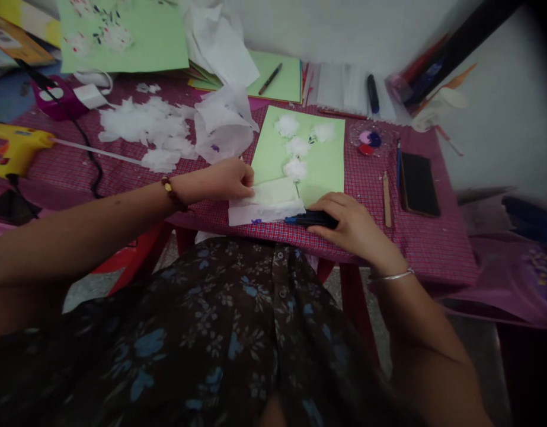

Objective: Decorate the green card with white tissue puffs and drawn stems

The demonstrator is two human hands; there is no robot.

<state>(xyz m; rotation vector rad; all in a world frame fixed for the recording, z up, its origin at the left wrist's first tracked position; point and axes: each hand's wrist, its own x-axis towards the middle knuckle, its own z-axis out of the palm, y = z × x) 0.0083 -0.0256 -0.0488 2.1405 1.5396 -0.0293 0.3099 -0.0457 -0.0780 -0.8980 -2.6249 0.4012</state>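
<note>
My left hand [232, 179] pinches the left end of a folded strip of white tissue paper [268, 204]. The strip lies across the lower edge of a light green sheet [322, 160], near the table's front edge. Purple marks show on the strip. My right hand [346, 222] is closed around a black and blue tool [311, 219] that looks like a stapler. Its narrow end points left and touches or nearly touches the strip; I cannot tell which. Several fluffy white paper flowers [296, 146] sit on the green sheet, with small dark leaf marks beside one.
Left are a pile of white tissue pieces [144, 124], crumpled tissue [224, 121] and a yellow glue gun [19, 148] with its cable. Right lie a paint palette [370, 142], a wooden stick [387, 200] and a dark phone-like slab [419, 184]. Behind is a pen [270, 79].
</note>
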